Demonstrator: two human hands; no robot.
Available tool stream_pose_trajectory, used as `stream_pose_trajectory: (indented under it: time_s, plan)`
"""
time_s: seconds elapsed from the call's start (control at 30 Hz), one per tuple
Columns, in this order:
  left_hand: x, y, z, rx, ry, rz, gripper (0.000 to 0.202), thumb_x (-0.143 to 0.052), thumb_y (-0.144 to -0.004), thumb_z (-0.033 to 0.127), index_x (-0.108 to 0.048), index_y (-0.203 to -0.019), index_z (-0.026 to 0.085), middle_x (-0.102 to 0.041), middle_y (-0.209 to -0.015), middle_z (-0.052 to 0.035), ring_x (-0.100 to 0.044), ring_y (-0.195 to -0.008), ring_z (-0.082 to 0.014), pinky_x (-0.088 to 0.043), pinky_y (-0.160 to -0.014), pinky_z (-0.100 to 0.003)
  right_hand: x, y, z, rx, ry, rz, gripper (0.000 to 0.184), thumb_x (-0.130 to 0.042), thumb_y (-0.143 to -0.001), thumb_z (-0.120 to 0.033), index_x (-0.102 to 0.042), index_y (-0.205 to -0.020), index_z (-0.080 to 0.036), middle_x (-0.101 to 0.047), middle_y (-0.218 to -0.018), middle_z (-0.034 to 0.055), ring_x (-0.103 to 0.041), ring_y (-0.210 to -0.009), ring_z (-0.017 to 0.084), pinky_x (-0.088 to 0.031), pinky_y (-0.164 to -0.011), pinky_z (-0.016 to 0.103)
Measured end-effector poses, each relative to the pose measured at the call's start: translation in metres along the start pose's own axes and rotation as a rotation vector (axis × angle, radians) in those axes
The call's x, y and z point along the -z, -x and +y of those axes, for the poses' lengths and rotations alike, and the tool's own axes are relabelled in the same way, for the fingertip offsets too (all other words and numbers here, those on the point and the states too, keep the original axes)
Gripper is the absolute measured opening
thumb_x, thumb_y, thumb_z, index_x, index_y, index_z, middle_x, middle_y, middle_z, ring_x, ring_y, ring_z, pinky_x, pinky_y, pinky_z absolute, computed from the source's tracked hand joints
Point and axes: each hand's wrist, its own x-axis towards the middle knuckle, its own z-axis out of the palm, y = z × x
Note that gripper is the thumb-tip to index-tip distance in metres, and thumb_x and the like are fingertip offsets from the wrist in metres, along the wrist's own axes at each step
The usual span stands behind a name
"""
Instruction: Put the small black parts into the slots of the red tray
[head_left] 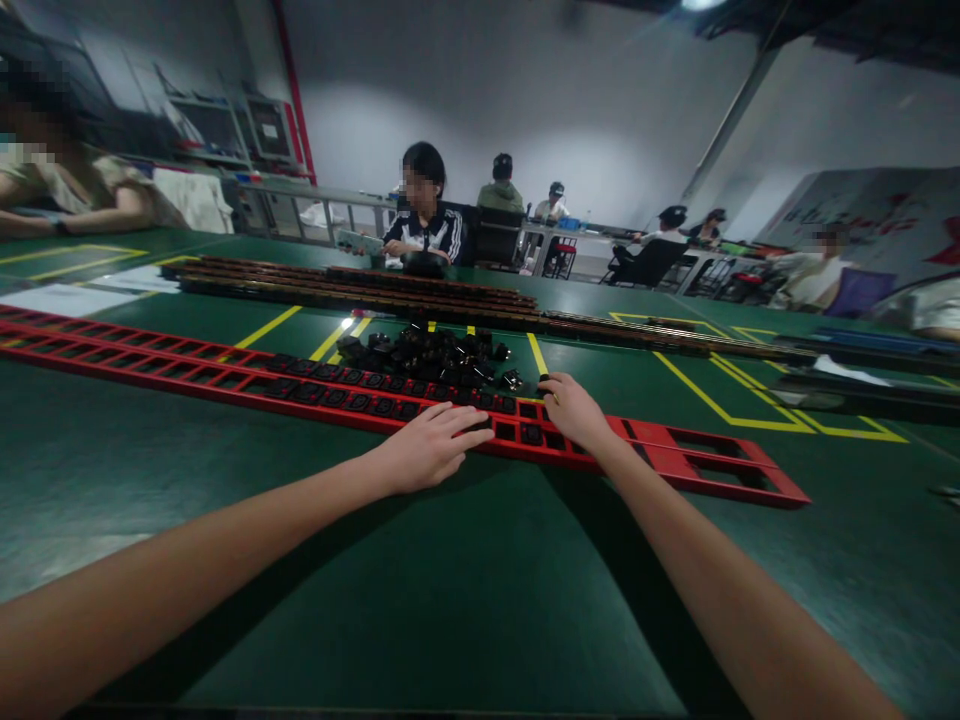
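A long red frame [705, 455] with two rows of rectangular openings lies slantwise across the green table. Black socket pieces [360, 403] fill many openings in its middle stretch. My left hand [431, 447] rests over the frame's near edge, fingers stretched out, holding nothing that I can see. My right hand [576, 408] reaches over the frame from the right, its fingertips pinching a small black socket [544, 383] just past the far edge. Right behind the frame lies a loose pile of black sockets [442, 352] with shiny metal bits.
Long dark strips [360, 283] lie stacked beyond the pile. Yellow tape lines [686, 390] mark the green table [480, 600]. White sheets [67, 298] lie at the left, more dark rails [847, 395] at the right. A person [424, 215] sits across the table; others sit farther back.
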Motion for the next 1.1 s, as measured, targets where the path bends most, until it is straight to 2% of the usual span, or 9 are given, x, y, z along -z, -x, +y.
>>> stream_pose_trajectory:
  time_s: [0.13, 0.23, 0.33, 0.47, 0.57, 0.67, 1.0, 1.1]
  plan:
    - [0.0003, 0.0006, 0.0, 0.014, 0.003, 0.007, 0.052, -0.05, -0.095, 0.019, -0.045, -0.146, 0.025, -0.044, -0.154, -0.0075, -0.042, -0.14, -0.027, -0.036, -0.115, -0.05, 0.0012, 0.0018, -0.0032, 0.011, -0.006, 0.028, 0.042, -0.038, -0.097, -0.022, -0.068, -0.125, -0.012, -0.054, -0.137, 0.0162, -0.056, -0.123, 0.026, -0.043, -0.11, 0.039]
    - [-0.0008, 0.0008, -0.0005, 0.011, 0.007, 0.01, 0.051, -0.05, -0.095, 0.018, -0.045, -0.146, 0.025, -0.044, -0.154, -0.0078, -0.042, -0.14, -0.0273, -0.036, -0.116, -0.051, 0.002, 0.0027, -0.0049, 0.007, 0.058, 0.071, 0.04, -0.041, -0.096, -0.022, -0.069, -0.124, -0.016, -0.051, -0.136, 0.0174, -0.051, -0.126, 0.031, -0.044, -0.108, 0.046]
    - [-0.0016, 0.0008, -0.001, 0.006, 0.016, 0.019, 0.052, -0.05, -0.094, 0.018, -0.046, -0.145, 0.024, -0.044, -0.154, -0.0084, -0.042, -0.14, -0.027, -0.036, -0.116, -0.051, 0.0008, 0.0017, -0.0037, 0.006, 0.09, 0.052, 0.041, -0.04, -0.096, -0.023, -0.071, -0.122, -0.019, -0.046, -0.143, 0.0166, -0.046, -0.131, 0.034, -0.043, -0.108, 0.05]
    - [-0.002, 0.001, -0.0017, -0.001, 0.022, 0.025, 0.052, -0.05, -0.094, 0.018, -0.046, -0.145, 0.024, -0.045, -0.153, -0.0086, -0.042, -0.14, -0.0267, -0.035, -0.117, -0.05, -0.0031, -0.0011, 0.0007, 0.034, 0.032, 0.004, 0.044, -0.035, -0.098, -0.023, -0.069, -0.123, -0.015, -0.049, -0.143, 0.017, -0.051, -0.128, 0.03, -0.042, -0.11, 0.047]
    - [-0.0022, 0.0013, -0.0022, -0.002, 0.023, 0.023, 0.052, -0.05, -0.094, 0.018, -0.045, -0.146, 0.024, -0.044, -0.154, -0.0084, -0.041, -0.141, -0.0264, -0.035, -0.117, -0.05, -0.0049, -0.0021, 0.0029, 0.054, 0.005, 0.059, 0.042, -0.038, -0.096, -0.022, -0.069, -0.122, -0.011, -0.05, -0.142, 0.0181, -0.051, -0.129, 0.029, -0.042, -0.112, 0.044]
    - [-0.0022, 0.0014, -0.0021, 0.004, 0.024, 0.016, 0.053, -0.05, -0.094, 0.018, -0.045, -0.146, 0.025, -0.044, -0.154, -0.0083, -0.041, -0.141, -0.0265, -0.035, -0.117, -0.05, -0.005, -0.0014, 0.003, 0.047, 0.008, 0.099, 0.04, -0.042, -0.094, -0.023, -0.068, -0.122, -0.012, -0.05, -0.14, 0.0183, -0.049, -0.13, 0.031, -0.042, -0.112, 0.046]
    - [-0.0008, 0.0005, 0.0003, 0.01, 0.011, 0.018, 0.051, -0.05, -0.094, 0.018, -0.046, -0.145, 0.024, -0.045, -0.153, -0.0081, -0.043, -0.14, -0.0271, -0.036, -0.116, -0.05, -0.0011, 0.0021, -0.0014, -0.002, 0.029, 0.063, 0.041, -0.042, -0.094, -0.024, -0.064, -0.127, -0.015, -0.047, -0.146, 0.0171, -0.046, -0.132, 0.033, -0.044, -0.105, 0.052]
    - [-0.0005, 0.0006, 0.0001, 0.001, 0.014, 0.02, 0.051, -0.049, -0.095, 0.018, -0.046, -0.145, 0.024, -0.044, -0.154, -0.0085, -0.042, -0.14, -0.0272, -0.035, -0.116, -0.05, 0.0027, 0.0051, -0.0067, 0.026, 0.036, 0.06, 0.039, -0.042, -0.096, -0.026, -0.063, -0.128, -0.017, -0.048, -0.149, 0.0153, -0.046, -0.134, 0.034, -0.042, -0.105, 0.055]
